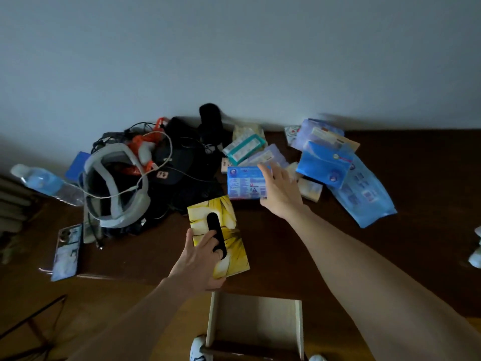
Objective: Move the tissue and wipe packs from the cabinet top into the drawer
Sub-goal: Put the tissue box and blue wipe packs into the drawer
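While the dark brown wooden counter [390, 256] carries a loose heap of soft plastic packs along its far edge, the left hand [200, 259] grips a flat yellow tissue box [221, 230] near the front edge, thumb on its left side and fingers curled over the top, one or two reaching into the long black oval slot. That box is rigid card with a glossy printed face, tilted toward the far left. Just beyond it, the right hand [281, 191] reaches onto a blue rectangular wipe pack [244, 182], fingers spread over its right end and thumb at its near edge; the blur makes it hard to say whether it grips or only touches. Farther right lies a large crinkled blue pouch [364, 194] with smaller blue and pale packs stacked on it, and a teal-edged pack [244, 148] leans near the back. At the far left corner sits a tangle of black fabric, cables and a grey padded headset [117, 186]. Below the front edge, the pale wooden drawer [255, 324] stands pulled open.
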`<state>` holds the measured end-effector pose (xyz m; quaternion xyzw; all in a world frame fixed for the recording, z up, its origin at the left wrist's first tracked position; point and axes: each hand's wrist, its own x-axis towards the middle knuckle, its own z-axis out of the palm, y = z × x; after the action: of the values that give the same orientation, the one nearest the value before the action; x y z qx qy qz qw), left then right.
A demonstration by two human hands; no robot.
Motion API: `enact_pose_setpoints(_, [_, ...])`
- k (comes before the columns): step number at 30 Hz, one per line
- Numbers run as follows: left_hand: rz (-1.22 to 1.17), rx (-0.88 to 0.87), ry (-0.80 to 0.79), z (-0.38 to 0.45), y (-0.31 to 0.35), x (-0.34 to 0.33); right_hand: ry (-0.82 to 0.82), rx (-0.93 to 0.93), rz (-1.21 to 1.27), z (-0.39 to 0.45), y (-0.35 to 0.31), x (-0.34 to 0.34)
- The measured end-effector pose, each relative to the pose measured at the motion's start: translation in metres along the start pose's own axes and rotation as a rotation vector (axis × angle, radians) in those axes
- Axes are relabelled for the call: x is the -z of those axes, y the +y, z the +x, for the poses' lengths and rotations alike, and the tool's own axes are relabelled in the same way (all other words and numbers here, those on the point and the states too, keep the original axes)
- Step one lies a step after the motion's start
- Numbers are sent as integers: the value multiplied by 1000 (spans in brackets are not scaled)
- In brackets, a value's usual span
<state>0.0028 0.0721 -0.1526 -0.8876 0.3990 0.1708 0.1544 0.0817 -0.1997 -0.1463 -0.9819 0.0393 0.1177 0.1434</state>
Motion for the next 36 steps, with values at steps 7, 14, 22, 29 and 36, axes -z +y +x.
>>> enact_pose_setpoints(7, [-149,-67,-59,11,-12,-28,-23,-37,-368,47,-56,-34])
enact_pose_setpoints(14, [-346,12,-82,11,-13,-28,203,-210,-130,-12,-61,-43])
enact_pose_setpoints(22, [-391,397,-95,8,37,0,270,-425,239,-149,-25,-42])
enact_pose_setpoints(29, [-241,255,99,-51,68,-30,168,-496,320,-253,6,-84])
enact_pose_setpoints(36, [-273,164,141,-141,104,-51,35,-467,362,-309,-9,-127])
